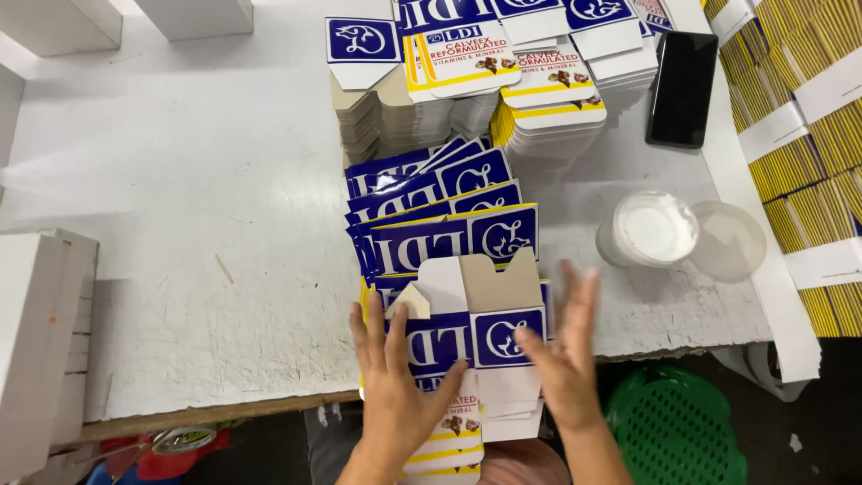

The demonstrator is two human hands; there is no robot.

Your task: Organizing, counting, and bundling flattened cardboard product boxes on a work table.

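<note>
Both hands work at the near edge of a white table (180,224), seen from above. The left hand (395,382) lies spread, fingers apart, flat on a blue carton (467,337) with its thumb reaching across the blue panel; it presses rather than grips. The right hand (566,350) is open too, fingers loosely splayed and blurred, its thumb touching the carton's right blue panel and the fingers raised just beside the carton's right edge.

The carton sits partly folded at the table's front edge, its plain brown and white flaps (476,283) standing up at the far side, its lower white and yellow part hanging past the edge toward the person.

Directly behind it, a fanned row of flat blue cartons (440,202) overlaps up the table. Beyond that row stand several stacks of flat blanks (503,81), white, yellow and blue on top, brown at the sides.

Right of the hands, near the row, a round white tub (651,229) stands open with its clear lid (727,238) touching it. A black phone (682,85) lies farther back. Banded yellow bundles (799,117) fill the right edge. A green basket (678,427) sits below the table, and white boxes (40,332) are stacked at the left.
</note>
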